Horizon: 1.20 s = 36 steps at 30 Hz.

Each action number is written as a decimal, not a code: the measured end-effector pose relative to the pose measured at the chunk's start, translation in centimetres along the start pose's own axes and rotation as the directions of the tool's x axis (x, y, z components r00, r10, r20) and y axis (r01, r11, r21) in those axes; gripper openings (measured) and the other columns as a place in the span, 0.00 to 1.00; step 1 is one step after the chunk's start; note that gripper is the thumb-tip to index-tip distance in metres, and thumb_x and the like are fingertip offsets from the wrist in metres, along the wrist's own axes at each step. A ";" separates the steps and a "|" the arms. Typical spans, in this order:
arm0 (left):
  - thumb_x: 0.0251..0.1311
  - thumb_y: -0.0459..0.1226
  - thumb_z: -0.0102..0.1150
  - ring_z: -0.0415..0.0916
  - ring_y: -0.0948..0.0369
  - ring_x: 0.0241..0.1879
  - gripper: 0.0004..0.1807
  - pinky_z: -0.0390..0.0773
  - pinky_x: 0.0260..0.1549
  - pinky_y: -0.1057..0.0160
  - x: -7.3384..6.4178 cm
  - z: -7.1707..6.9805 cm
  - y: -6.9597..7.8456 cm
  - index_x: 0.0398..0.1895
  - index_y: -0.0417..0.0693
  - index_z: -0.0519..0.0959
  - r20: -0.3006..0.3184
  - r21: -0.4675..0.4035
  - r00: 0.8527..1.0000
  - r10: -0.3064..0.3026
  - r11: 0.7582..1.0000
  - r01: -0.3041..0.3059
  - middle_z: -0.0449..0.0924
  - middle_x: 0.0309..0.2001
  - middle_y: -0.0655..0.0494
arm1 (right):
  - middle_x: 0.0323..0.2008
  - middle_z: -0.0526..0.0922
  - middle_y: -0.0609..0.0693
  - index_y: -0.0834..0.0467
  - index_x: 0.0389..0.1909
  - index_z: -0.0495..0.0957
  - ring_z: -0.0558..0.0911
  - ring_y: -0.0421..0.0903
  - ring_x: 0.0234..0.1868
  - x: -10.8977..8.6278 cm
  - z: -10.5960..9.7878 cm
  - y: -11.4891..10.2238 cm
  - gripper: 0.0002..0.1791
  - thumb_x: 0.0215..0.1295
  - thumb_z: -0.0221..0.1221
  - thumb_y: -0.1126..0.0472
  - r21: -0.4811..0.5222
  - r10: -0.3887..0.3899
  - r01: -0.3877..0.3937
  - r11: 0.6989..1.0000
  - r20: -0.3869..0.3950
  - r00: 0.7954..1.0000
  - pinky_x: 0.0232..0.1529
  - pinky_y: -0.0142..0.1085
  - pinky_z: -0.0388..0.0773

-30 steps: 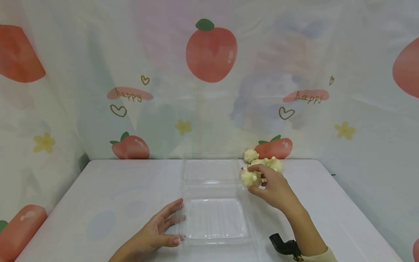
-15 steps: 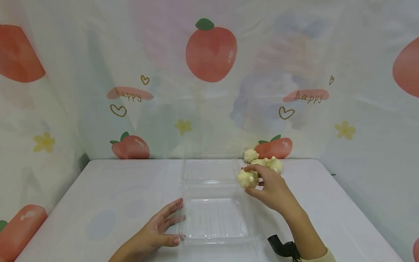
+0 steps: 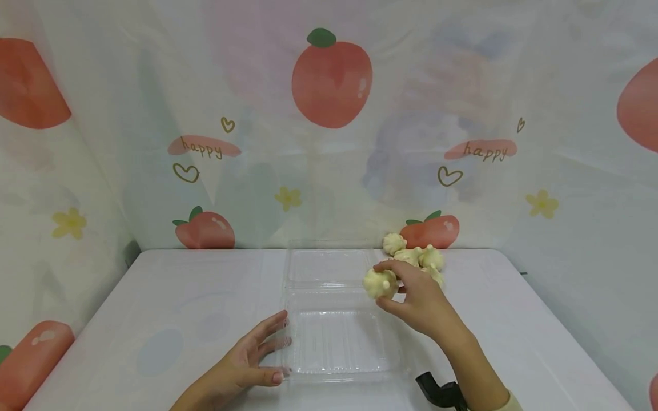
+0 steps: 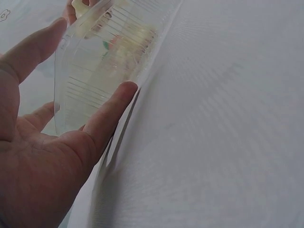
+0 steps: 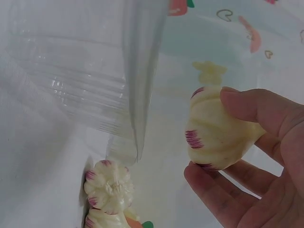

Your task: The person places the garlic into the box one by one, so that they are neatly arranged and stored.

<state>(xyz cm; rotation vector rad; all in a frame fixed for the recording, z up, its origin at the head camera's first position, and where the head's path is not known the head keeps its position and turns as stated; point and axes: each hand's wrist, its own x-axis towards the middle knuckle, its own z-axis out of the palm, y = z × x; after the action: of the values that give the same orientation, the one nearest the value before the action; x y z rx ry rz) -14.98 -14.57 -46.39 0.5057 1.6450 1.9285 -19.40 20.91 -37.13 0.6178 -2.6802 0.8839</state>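
A garlic bulb (image 3: 378, 284), cream with purple streaks, is pinched between the thumb and fingers of my right hand (image 3: 421, 302). It hangs over the right side of a clear plastic box (image 3: 336, 345), near the fold between base and lid. The lid (image 3: 329, 268) lies folded back behind the base. My left hand (image 3: 254, 357) touches the box's left wall with fingers spread and fairly straight; in the left wrist view the thumb (image 4: 114, 104) lies along the lower wall. In the right wrist view the held bulb (image 5: 213, 133) is apart from the box wall (image 5: 71, 71).
Several other garlic bulbs (image 3: 430, 258) sit in a cluster at the back right of the white table (image 3: 205, 297). A black device (image 3: 437, 393) is on the right wrist. A printed cloth (image 3: 329, 171) hangs behind and along both sides.
My right hand has carried the garlic bulb left and slightly down, away from the cluster and toward the box, uncovering another bulb behind. The left hand and box have stayed put.
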 end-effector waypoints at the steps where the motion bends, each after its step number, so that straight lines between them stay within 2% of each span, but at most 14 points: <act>1: 0.60 0.31 0.67 0.44 0.40 0.77 0.53 0.75 0.59 0.49 0.0 0.0 0.0 0.81 0.58 0.44 0.003 -0.001 1.000 0.002 1.000 -0.002 0.33 0.81 0.46 | 0.53 0.82 0.45 0.51 0.55 0.78 0.81 0.45 0.50 0.0 0.0 -0.1 0.28 0.52 0.73 0.65 -0.001 -0.004 0.004 1.000 0.003 1.000 0.43 0.43 0.84; 9: 0.60 0.30 0.66 0.43 0.40 0.77 0.53 0.75 0.59 0.49 -0.1 0.0 0.0 0.81 0.56 0.44 0.019 -0.010 1.000 0.013 1.000 -0.013 0.33 0.80 0.44 | 0.52 0.82 0.43 0.50 0.54 0.78 0.81 0.42 0.48 0.0 0.7 -0.9 0.28 0.51 0.74 0.64 -0.010 -0.021 0.021 1.000 0.018 1.000 0.42 0.38 0.84; 14: 0.60 0.30 0.67 0.44 0.40 0.77 0.53 0.75 0.59 0.49 -0.1 0.0 0.0 0.81 0.56 0.44 0.015 -0.006 1.000 0.012 1.000 -0.012 0.33 0.80 0.44 | 0.51 0.83 0.41 0.49 0.54 0.78 0.81 0.40 0.46 -0.1 0.9 -1.5 0.28 0.51 0.74 0.63 -0.007 -0.036 0.036 0.999 0.027 0.999 0.42 0.39 0.83; 25: 0.59 0.30 0.68 0.45 0.41 0.77 0.53 0.75 0.59 0.50 0.1 0.0 -0.1 0.81 0.58 0.44 0.002 0.004 1.000 0.006 1.000 -0.006 0.34 0.81 0.47 | 0.52 0.81 0.36 0.47 0.55 0.78 0.80 0.37 0.49 -0.5 1.6 -2.7 0.30 0.50 0.75 0.60 -0.004 -0.068 0.069 0.998 0.045 0.997 0.43 0.36 0.82; 31: 0.59 0.30 0.68 0.46 0.40 0.76 0.53 0.75 0.59 0.50 0.1 0.0 0.0 0.81 0.55 0.45 0.002 0.006 1.000 0.018 1.000 -0.018 0.35 0.80 0.44 | 0.53 0.80 0.36 0.46 0.55 0.77 0.79 0.36 0.48 -0.5 2.1 -3.2 0.29 0.51 0.75 0.60 -0.007 -0.072 0.073 0.997 0.071 0.995 0.42 0.31 0.81; 36: 0.59 0.29 0.68 0.46 0.40 0.76 0.53 0.75 0.59 0.49 0.1 0.1 0.2 0.81 0.54 0.45 0.004 -0.001 1.000 0.020 1.000 -0.020 0.35 0.80 0.43 | 0.53 0.80 0.38 0.47 0.55 0.77 0.80 0.37 0.49 -0.5 2.5 -3.4 0.29 0.50 0.75 0.61 0.004 -0.082 0.082 0.997 0.080 0.993 0.42 0.31 0.81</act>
<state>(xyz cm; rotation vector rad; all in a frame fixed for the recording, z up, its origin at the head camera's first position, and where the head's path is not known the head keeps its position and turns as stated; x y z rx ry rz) -14.99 -14.47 -46.22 0.5278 1.6419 1.9416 -17.67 17.12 -37.53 0.7736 -2.7027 0.8554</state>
